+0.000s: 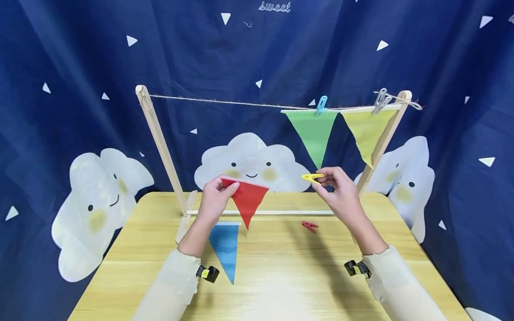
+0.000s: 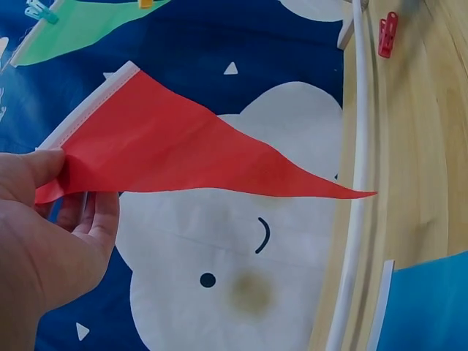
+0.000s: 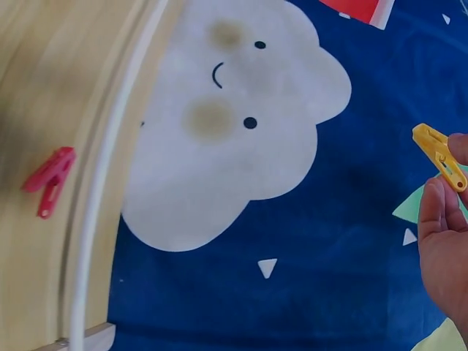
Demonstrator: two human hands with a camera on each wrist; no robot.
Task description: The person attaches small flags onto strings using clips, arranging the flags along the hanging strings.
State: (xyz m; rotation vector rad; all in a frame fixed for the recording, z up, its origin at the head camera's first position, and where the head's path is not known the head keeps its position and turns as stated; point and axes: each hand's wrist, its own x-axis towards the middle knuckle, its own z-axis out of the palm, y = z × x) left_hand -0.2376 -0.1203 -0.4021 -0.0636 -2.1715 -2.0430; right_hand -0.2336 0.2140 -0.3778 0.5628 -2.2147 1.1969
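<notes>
Because the left hand [image 1: 213, 200] pinches the red triangular fabric pennant [image 1: 248, 198] at one end of its white top band, the point hangs free; the right hand [image 1: 340, 191] pinches the yellow plastic clothespin [image 1: 307, 177] by its handle end, presumably leaving the biting end exposed. Both hands stand apart below the thin twine line [image 1: 213, 100], whose left stretch offers room between the wooden left post [image 1: 161, 149] and the green triangular pennant [image 1: 314, 133]. Beneath, the long white rod [image 1: 289, 213] runs near the pale wooden tabletop [image 1: 128, 254]'s far edge.
</notes>
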